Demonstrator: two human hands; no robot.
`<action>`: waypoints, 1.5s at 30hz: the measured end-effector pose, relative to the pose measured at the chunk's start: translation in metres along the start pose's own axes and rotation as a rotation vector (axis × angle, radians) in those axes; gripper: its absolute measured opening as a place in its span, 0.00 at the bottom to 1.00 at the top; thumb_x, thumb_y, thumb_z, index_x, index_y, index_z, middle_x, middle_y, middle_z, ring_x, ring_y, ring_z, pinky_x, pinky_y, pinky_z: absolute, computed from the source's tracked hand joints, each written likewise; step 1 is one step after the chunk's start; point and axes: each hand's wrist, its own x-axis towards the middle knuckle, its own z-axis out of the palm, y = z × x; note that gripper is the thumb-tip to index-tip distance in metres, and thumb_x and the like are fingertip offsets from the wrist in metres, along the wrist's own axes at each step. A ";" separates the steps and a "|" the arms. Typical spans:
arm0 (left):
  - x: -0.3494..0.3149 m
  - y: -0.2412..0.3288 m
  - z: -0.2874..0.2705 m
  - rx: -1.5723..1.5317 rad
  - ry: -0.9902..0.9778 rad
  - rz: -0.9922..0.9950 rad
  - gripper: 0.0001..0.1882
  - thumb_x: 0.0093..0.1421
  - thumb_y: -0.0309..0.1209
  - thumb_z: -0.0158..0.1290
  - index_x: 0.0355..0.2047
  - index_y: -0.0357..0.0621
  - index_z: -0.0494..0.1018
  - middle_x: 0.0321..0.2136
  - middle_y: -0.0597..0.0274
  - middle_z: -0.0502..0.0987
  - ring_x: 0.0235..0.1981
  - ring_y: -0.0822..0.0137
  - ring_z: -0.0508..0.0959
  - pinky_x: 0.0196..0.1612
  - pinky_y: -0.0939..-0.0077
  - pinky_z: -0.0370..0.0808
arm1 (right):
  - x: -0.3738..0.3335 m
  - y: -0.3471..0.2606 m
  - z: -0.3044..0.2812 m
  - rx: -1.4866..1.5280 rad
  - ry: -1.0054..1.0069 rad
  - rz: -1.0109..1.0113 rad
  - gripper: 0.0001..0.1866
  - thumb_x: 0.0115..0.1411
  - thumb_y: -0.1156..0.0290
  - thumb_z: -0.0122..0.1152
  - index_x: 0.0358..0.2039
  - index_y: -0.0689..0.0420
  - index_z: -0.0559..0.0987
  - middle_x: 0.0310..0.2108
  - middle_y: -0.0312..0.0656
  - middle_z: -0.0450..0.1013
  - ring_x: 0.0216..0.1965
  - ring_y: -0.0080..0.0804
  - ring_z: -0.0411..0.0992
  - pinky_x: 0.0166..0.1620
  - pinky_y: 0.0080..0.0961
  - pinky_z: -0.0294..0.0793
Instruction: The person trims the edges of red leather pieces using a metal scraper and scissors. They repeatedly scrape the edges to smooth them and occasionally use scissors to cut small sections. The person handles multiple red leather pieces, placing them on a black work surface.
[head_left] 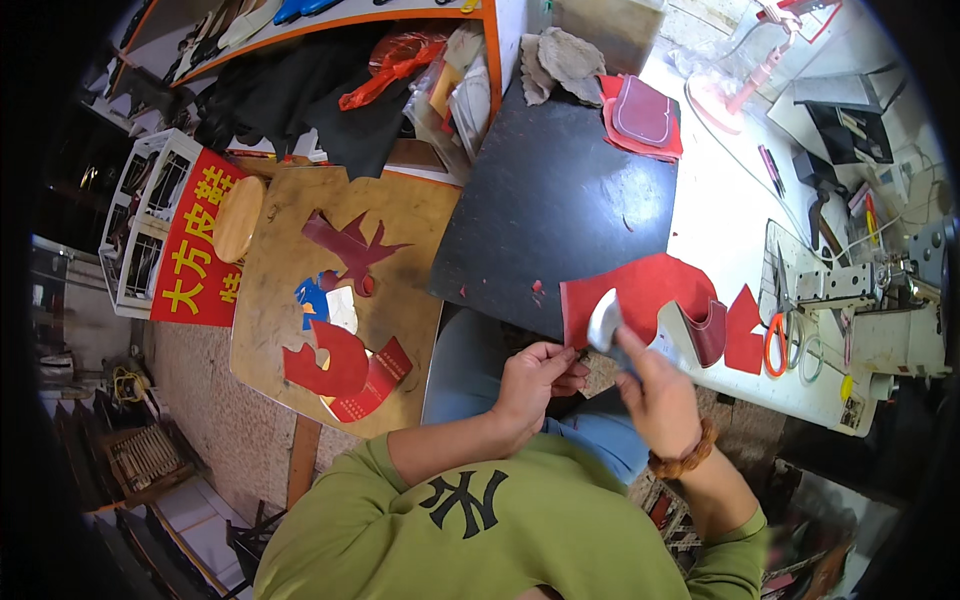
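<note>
Head view: left hand [535, 385] curled, fingertips drawn together and pinched on the near edge of a red leather sheet [640, 295] at about 1 o'clock from the knuckles. Right hand [655, 395] closed in a fist round the handle of a metal hammer-like tool [604, 322], its pale head resting on the same sheet, at 11 o'clock from the fist. Bead bracelet [682, 458] on the right wrist. Sheet lying across the near edge of a black cutting mat [560, 200] and a white worktable [720, 215]. Just beside it at 3 o'clock, a folded dark red piece [708, 330] and a red triangular offcut [745, 330]; further out the same way, orange-handled scissors [775, 340] and a sewing machine [880, 310]. At 12 o'clock, far across the mat, a maroon stitched pouch [643, 112] on red scraps. At 9 o'clock, well apart, a wooden board [300, 250] with red and blue cut-outs. Nothing between hands and sheet.
</note>
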 end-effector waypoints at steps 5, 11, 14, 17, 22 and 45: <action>0.016 -0.022 -0.006 0.063 0.041 0.288 0.07 0.65 0.28 0.52 0.35 0.35 0.76 0.28 0.68 0.78 0.28 0.81 0.74 0.32 0.84 0.72 | -0.029 -0.019 0.024 -0.139 -0.106 -0.052 0.30 0.56 0.65 0.62 0.60 0.55 0.68 0.27 0.44 0.70 0.19 0.44 0.72 0.20 0.37 0.71; 0.037 -0.035 -0.020 0.511 0.132 0.444 0.08 0.63 0.28 0.54 0.31 0.34 0.77 0.25 0.64 0.80 0.26 0.78 0.74 0.31 0.79 0.72 | -0.031 -0.022 0.033 -0.262 -0.124 -0.070 0.29 0.57 0.64 0.61 0.59 0.57 0.69 0.26 0.44 0.70 0.16 0.42 0.71 0.18 0.35 0.70; 0.043 -0.040 -0.022 0.434 0.114 0.500 0.09 0.62 0.29 0.55 0.30 0.33 0.76 0.24 0.58 0.80 0.25 0.76 0.74 0.29 0.76 0.72 | -0.027 -0.020 0.034 -0.277 -0.132 -0.071 0.28 0.57 0.65 0.61 0.58 0.58 0.70 0.24 0.44 0.70 0.16 0.41 0.71 0.18 0.34 0.70; 0.047 -0.042 -0.026 0.552 0.143 0.602 0.09 0.62 0.29 0.56 0.30 0.34 0.75 0.23 0.54 0.79 0.24 0.74 0.75 0.29 0.75 0.72 | -0.023 -0.018 0.037 -0.273 -0.100 -0.087 0.28 0.56 0.66 0.61 0.57 0.58 0.71 0.23 0.43 0.70 0.15 0.40 0.70 0.18 0.34 0.70; 0.045 -0.039 -0.029 0.594 0.117 0.601 0.08 0.61 0.28 0.56 0.30 0.34 0.75 0.22 0.54 0.78 0.23 0.73 0.75 0.29 0.75 0.72 | -0.015 -0.014 0.037 -0.251 -0.107 -0.086 0.28 0.56 0.67 0.61 0.57 0.58 0.71 0.23 0.42 0.70 0.16 0.40 0.70 0.18 0.33 0.70; 0.040 -0.033 -0.025 0.379 0.018 0.462 0.09 0.62 0.28 0.56 0.31 0.33 0.74 0.25 0.62 0.79 0.26 0.74 0.77 0.31 0.78 0.75 | 0.013 -0.009 0.039 -0.278 -0.048 -0.075 0.27 0.56 0.66 0.62 0.56 0.57 0.71 0.21 0.42 0.68 0.15 0.39 0.71 0.18 0.32 0.70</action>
